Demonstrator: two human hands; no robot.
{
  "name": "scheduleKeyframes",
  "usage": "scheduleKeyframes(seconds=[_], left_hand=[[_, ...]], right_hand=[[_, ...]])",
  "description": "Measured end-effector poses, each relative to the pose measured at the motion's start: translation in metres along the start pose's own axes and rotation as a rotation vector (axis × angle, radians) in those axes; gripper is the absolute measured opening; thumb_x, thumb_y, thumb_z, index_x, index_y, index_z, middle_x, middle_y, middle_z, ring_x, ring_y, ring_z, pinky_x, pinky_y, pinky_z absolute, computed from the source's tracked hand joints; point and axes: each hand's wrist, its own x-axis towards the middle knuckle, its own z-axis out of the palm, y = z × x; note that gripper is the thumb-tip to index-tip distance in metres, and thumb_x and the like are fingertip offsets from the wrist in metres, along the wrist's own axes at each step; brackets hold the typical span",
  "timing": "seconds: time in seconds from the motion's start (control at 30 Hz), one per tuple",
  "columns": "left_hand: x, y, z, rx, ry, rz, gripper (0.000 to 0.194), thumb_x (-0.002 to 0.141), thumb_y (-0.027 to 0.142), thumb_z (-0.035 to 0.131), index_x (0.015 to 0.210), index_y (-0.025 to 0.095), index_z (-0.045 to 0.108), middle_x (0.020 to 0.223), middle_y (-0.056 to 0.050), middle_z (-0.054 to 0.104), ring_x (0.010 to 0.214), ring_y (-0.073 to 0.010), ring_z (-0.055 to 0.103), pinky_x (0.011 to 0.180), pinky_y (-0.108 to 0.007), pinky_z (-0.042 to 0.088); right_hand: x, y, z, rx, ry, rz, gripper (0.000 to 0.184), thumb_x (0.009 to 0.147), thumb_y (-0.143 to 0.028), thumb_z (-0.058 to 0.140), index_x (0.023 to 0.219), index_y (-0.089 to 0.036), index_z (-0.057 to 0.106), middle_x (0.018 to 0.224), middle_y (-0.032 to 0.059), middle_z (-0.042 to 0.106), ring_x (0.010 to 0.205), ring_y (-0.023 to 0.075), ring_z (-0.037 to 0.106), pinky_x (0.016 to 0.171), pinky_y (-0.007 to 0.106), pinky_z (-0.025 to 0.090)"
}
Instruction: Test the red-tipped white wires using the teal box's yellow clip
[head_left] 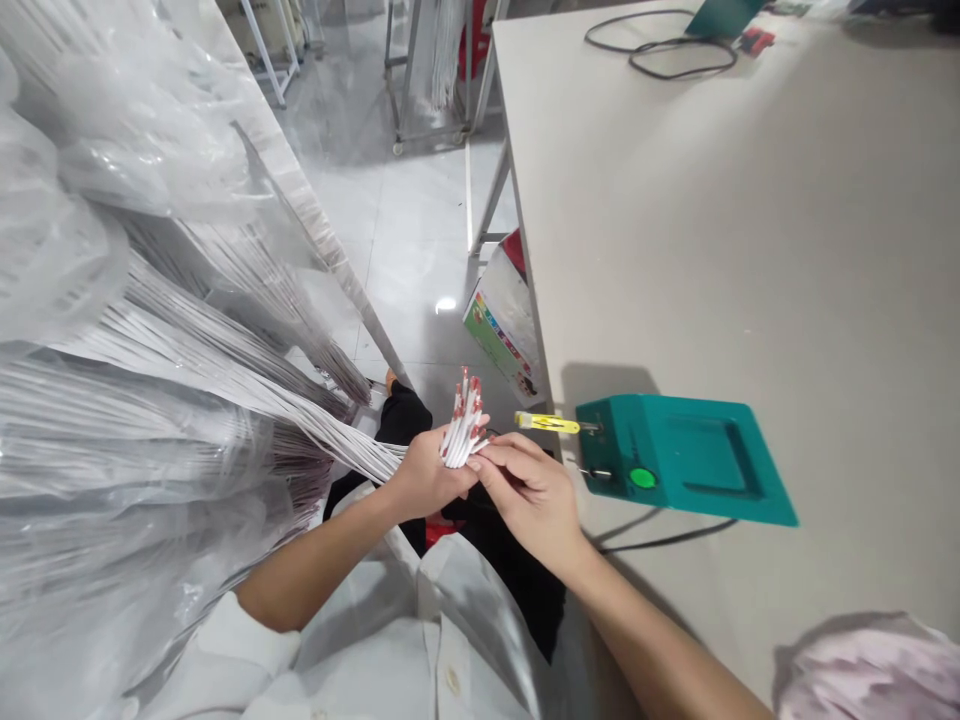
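Note:
My left hand (421, 478) is wrapped round a bundle of white wires (456, 447) just below their reddish tips, which stick up and fan out above the fist. From there the wires run left toward a mass of similar wires. My right hand (536, 500) pinches the end of one wire at the bundle's right side, thumb against forefinger. Close by on the table lies a teal device (682, 450) with a round green button (643, 478). A yellow clip (551, 423) juts from its left side, a little above my right hand.
Plastic-wrapped wire bundles (172, 400) fill the left side beside a long slanting edge (330, 260). The pale table (735, 230) takes up the right, with a black cable (675, 55) at its far end. Pinkish fabric (877, 670) lies lower right; a printed box (502, 330) stands below the table edge.

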Motion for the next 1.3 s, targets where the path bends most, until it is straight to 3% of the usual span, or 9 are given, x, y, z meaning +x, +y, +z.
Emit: scheduleKeyframes(seconds=[0.13,0.33,0.43,0.57,0.67,0.77,0.9,1.13,1.3], left_hand=[[0.003,-0.006,-0.003,-0.044,-0.03,-0.024,0.053,0.07,0.026,0.065,0.121,0.013,0.053,0.088,-0.006,0.066,0.053,-0.0084,0.056,0.054,-0.022,0.047],[0.003,-0.006,-0.012,-0.042,-0.021,0.05,0.031,0.071,0.037,0.066,0.086,0.009,0.068,0.066,-0.005,0.066,0.059,-0.0142,0.061,0.058,-0.025,0.048],[0.005,-0.008,-0.015,-0.114,0.154,0.033,0.033,0.072,0.041,0.064,0.081,0.01,0.068,0.064,-0.006,0.067,0.058,-0.0147,0.062,0.058,-0.026,0.049],[0.006,-0.004,-0.014,-0.163,0.394,0.046,0.033,0.074,0.043,0.061,0.084,0.012,0.068,0.062,-0.004,0.066,0.04,-0.0069,0.049,0.045,-0.021,0.041],[0.0,0.002,-0.01,-0.039,0.249,0.055,0.028,0.072,0.035,0.064,0.087,0.012,0.07,0.058,-0.002,0.064,0.043,-0.008,0.048,0.047,-0.022,0.04],[-0.006,0.003,-0.004,0.006,0.128,0.057,0.025,0.069,0.028,0.067,0.089,0.013,0.07,0.074,-0.004,0.069,0.067,-0.0156,0.061,0.061,-0.025,0.047],[-0.007,-0.003,0.002,0.017,0.22,0.078,0.023,0.07,0.027,0.066,0.088,0.013,0.07,0.088,-0.005,0.07,0.085,-0.0192,0.062,0.076,-0.027,0.047],[-0.009,-0.005,0.005,0.11,0.248,0.099,0.024,0.075,0.034,0.061,0.081,0.012,0.067,0.077,-0.005,0.068,0.073,-0.0169,0.06,0.066,-0.025,0.045],[-0.012,-0.002,0.006,0.143,0.217,0.089,0.023,0.075,0.035,0.059,0.067,0.014,0.066,0.068,-0.005,0.066,0.068,-0.0168,0.06,0.064,-0.026,0.045]], right_hand=[[0.0,0.002,0.0,0.076,0.022,0.085,0.015,0.08,-0.019,0.057,0.066,-0.019,0.062,0.066,0.0006,0.057,0.062,0.0116,0.054,0.06,0.025,0.045],[0.001,0.005,-0.002,0.212,0.016,0.224,0.019,0.083,-0.027,0.056,0.066,-0.02,0.062,0.07,0.0018,0.059,0.067,0.0137,0.056,0.062,0.026,0.045],[-0.001,0.006,-0.002,0.209,0.025,0.191,0.015,0.083,-0.027,0.056,0.071,-0.02,0.063,0.073,0.0021,0.059,0.067,0.0139,0.056,0.062,0.026,0.045],[-0.005,0.011,-0.001,0.175,-0.014,0.137,0.011,0.084,-0.025,0.054,0.078,-0.02,0.063,0.077,0.003,0.059,0.07,0.0142,0.054,0.062,0.027,0.045],[-0.005,0.013,0.0,0.171,-0.021,0.13,0.012,0.084,-0.024,0.053,0.077,-0.021,0.062,0.076,0.0027,0.057,0.068,0.0138,0.053,0.062,0.028,0.045],[-0.004,0.014,-0.001,0.203,-0.005,0.144,0.013,0.083,-0.024,0.054,0.075,-0.021,0.063,0.074,0.0022,0.057,0.067,0.0139,0.054,0.062,0.029,0.046],[-0.004,0.015,-0.001,0.241,0.042,0.206,0.011,0.082,-0.025,0.056,0.084,-0.022,0.067,0.08,0.0034,0.061,0.07,0.0148,0.056,0.063,0.031,0.048],[-0.006,0.013,-0.001,0.203,0.13,0.217,0.008,0.078,-0.024,0.062,0.082,-0.022,0.068,0.079,0.0036,0.063,0.072,0.0151,0.058,0.064,0.031,0.049],[-0.004,0.008,-0.003,0.124,0.1,0.178,0.009,0.08,-0.024,0.059,0.076,-0.021,0.067,0.073,0.0028,0.06,0.068,0.0147,0.056,0.061,0.029,0.048]])
